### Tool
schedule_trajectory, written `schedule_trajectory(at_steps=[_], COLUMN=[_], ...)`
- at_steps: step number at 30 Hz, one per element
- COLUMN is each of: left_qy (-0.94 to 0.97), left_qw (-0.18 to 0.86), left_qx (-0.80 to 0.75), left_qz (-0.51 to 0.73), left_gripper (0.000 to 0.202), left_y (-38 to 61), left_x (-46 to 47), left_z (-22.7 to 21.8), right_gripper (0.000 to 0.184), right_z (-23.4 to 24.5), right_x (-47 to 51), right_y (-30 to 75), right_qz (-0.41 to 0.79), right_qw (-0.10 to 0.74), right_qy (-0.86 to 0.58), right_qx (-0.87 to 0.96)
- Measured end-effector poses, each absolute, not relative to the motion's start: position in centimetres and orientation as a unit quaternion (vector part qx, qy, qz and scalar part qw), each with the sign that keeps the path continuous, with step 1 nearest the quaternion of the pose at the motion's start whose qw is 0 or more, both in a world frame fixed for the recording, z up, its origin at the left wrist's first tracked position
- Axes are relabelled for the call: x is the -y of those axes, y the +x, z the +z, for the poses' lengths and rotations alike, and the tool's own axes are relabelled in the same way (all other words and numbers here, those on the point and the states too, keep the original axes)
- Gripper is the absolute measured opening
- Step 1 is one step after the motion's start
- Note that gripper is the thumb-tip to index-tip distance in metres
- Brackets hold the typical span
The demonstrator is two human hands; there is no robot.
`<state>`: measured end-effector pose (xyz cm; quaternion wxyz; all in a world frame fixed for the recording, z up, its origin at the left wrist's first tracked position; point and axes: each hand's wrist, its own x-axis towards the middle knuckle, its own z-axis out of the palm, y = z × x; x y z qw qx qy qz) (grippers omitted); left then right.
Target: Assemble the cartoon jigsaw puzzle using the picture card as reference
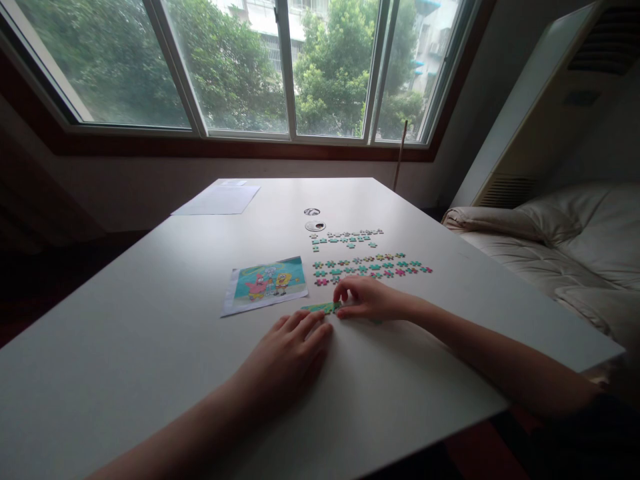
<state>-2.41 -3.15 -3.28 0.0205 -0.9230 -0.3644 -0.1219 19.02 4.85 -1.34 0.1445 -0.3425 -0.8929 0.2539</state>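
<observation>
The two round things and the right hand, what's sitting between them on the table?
Rows of loose puzzle pieces lie between the right hand and the two round things, as the head view shows.

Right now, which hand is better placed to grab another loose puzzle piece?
Probably the right hand: it's nearer the rows of loose pieces. The left hand lies at the green puzzle strip, farther from them.

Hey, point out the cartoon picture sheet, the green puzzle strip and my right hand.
Cartoon picture sheet (269,283), head view: middle of the printed picture.
Green puzzle strip (321,307), head view: its visible middle.
Right hand (367,298), head view: back of the hand.
</observation>
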Motion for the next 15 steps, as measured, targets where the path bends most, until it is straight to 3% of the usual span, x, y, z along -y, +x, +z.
schedule_trajectory(at_steps=[15], left_qy=[-0.923], left_qw=[0.02], left_qx=[0.367], left_qz=[-0.112], left_gripper=[0.03], left_y=[-2.36], left_x=[3.15], left_z=[-3.2], right_gripper=[0.019], right_z=[-1.64], right_x=[-4.98], right_y=[19.11], right_qz=[0.22], right_qw=[0.165], right_qy=[-0.348], right_qx=[0.896])
